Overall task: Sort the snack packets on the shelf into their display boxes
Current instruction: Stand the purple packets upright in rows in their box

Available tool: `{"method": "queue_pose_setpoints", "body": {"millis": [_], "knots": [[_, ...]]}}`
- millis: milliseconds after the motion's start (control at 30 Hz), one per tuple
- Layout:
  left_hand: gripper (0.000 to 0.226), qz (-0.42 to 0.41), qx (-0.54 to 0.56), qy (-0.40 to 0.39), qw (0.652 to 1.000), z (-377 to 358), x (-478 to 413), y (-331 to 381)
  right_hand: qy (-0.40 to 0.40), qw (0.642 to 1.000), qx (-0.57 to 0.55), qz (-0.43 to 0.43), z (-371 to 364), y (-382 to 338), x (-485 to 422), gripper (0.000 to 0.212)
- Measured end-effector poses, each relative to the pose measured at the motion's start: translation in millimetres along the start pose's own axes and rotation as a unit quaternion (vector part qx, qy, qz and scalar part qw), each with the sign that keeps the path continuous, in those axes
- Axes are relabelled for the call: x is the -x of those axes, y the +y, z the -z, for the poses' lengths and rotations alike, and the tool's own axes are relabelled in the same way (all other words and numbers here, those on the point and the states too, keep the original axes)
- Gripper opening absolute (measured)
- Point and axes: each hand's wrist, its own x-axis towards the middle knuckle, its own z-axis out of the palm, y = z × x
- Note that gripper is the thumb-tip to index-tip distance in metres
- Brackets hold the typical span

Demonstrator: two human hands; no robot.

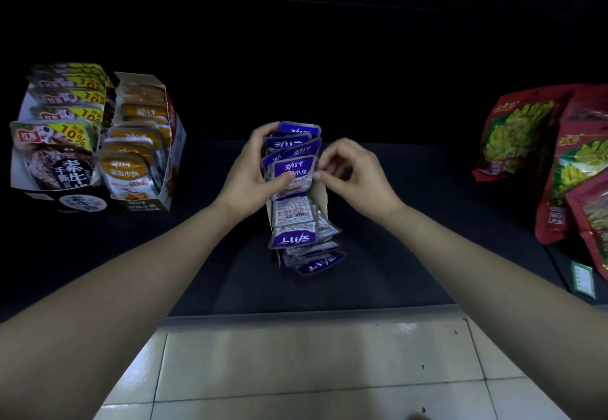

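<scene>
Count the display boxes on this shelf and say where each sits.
3: a black box far left, an orange-packet box right beside it, and a middle box of purple packets. More could be hidden in the dark.

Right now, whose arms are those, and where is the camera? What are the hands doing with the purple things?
No machine here: these are a person's two arms. The camera sits on their head and looks down, so you see what they see. The left hand grips a row of purple packets standing in a box on a dark shelf. The right hand pinches the front packet's edge. More purple ones lie jumbled nearer us. On the left, orange packets fill their own box. On the right lean red bags. Below is the tiled floor.
</scene>
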Motion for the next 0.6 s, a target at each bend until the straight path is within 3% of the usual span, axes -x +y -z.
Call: {"method": "queue_pose_setpoints", "body": {"millis": [100,200,300,367,433,500,600], "knots": [[0.079,0.008,0.017,-0.003,1.000,0.8,-0.4,-0.9,-0.115,0.990,0.077,0.008,4.9,10.1,14.0,0.024],[0.079,0.014,0.021,-0.006,1.000,1.3,-0.4,-1.3,-0.233,0.959,0.160,-0.007,-0.5,10.1,17.0,0.038],[0.079,0.011,0.016,-0.005,1.000,1.2,0.5,-0.2,-0.270,0.937,0.219,0.025,-4.7,0.4,10.6,0.032],[0.080,0.009,0.013,-0.006,1.000,1.8,0.0,-0.8,-0.246,0.941,0.225,0.060,-9.6,-3.9,9.9,0.018],[0.081,0.013,0.020,-0.010,1.000,2.7,-0.6,-0.3,-0.169,0.965,0.195,0.054,-12.3,-5.4,11.0,0.010],[0.081,0.019,0.033,-0.014,0.999,3.2,-1.1,0.7,-0.066,0.993,0.093,-0.007,-7.9,-7.7,6.6,0.007],[0.077,0.010,0.036,-0.019,0.999,3.2,-1.3,1.5,0.016,0.991,-0.059,-0.120,1.8,-11.4,-4.4,0.009]]}}
